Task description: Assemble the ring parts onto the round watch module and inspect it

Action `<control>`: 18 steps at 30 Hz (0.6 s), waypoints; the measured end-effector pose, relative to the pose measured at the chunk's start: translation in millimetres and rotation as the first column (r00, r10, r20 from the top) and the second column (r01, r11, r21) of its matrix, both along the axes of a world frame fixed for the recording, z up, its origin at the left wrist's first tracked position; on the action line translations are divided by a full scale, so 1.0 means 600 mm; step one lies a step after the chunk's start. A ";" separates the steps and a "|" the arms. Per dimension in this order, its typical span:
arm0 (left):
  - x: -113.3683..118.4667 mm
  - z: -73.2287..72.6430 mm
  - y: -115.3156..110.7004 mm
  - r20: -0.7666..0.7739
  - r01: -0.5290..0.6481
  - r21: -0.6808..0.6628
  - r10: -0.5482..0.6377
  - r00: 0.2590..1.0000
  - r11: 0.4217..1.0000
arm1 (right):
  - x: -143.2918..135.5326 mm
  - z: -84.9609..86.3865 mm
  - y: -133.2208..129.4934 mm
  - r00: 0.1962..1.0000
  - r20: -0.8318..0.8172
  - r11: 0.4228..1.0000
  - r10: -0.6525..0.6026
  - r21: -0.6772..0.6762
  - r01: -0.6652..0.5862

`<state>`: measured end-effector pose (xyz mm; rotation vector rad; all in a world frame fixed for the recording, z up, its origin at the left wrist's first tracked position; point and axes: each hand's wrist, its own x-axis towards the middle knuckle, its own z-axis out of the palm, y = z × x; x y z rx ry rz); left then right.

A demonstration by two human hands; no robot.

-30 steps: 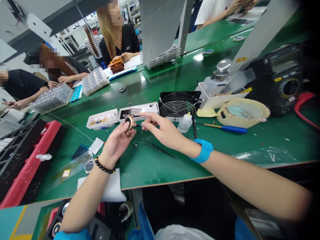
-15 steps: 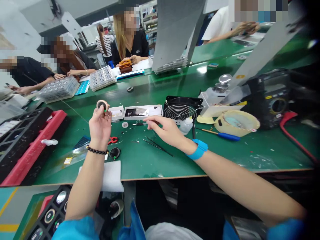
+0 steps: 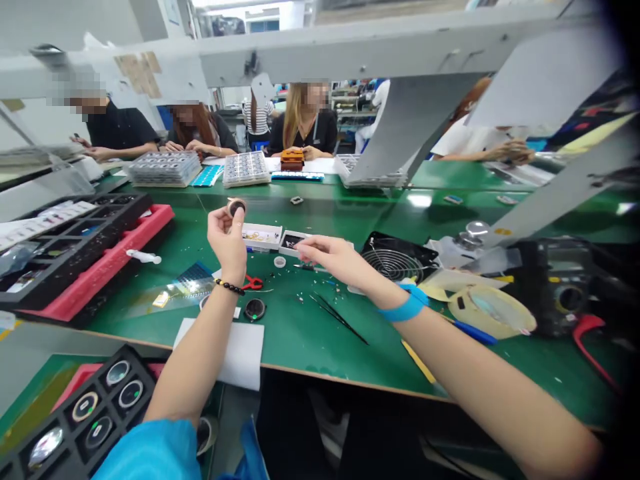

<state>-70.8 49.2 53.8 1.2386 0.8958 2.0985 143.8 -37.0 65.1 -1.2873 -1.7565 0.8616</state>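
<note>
Raised over the green table [image 3: 310, 360], my left hand [image 3: 227, 237] grips a round watch-like piece [image 3: 237, 207] with a dark centre and a copper-coloured rim. My right hand [image 3: 333, 259] reaches over the white parts box [image 3: 289, 251], its fingers pinched together; whatever is between the fingertips is too small to make out. A second white box [image 3: 263, 235] with small yellowish parts lies between my hands. Tweezers [image 3: 340, 319] and a small round white cap [image 3: 279, 262] rest below. Another dark round piece [image 3: 255, 309] lies near my left wrist, by red-handled pliers [image 3: 254, 283].
A black fan [image 3: 393, 260], a yellowish round container [image 3: 493, 312] and a dark device [image 3: 565, 280] stand to the right. Left are a red and black tray [image 3: 100, 267] and a lower tray of round pieces [image 3: 95, 420]. Several people sit across the table.
The camera view has turned, so the scene sits lower and further right. My right hand's fingers have moved from beside the parts box to over it. My left hand still holds the round piece.
</note>
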 end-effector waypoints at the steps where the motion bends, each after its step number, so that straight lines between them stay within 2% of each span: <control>1: -0.001 -0.001 0.002 0.006 -0.021 -0.009 0.021 1.000 1.000 | -0.014 0.007 0.021 0.996 0.087 0.999 -0.011 0.032 0.008; 4: -0.008 -0.004 0.010 0.062 -0.061 -0.031 0.062 0.996 0.998 | -0.060 0.017 0.087 0.912 0.402 0.992 -0.076 0.122 0.029; 6: -0.014 -0.006 0.017 0.090 -0.062 -0.045 0.066 0.994 0.997 | -0.091 0.015 0.128 0.838 0.536 0.989 -0.104 0.145 0.030; 12: -0.021 -0.012 0.025 0.088 -0.037 -0.114 0.047 0.995 0.993 | -0.156 -0.009 0.217 0.698 0.710 0.989 -0.094 0.150 -0.020; 18: -0.017 -0.015 0.032 0.130 -0.017 -0.121 0.033 0.991 0.993 | -0.169 -0.014 0.248 0.608 0.791 0.990 -0.067 0.129 -0.059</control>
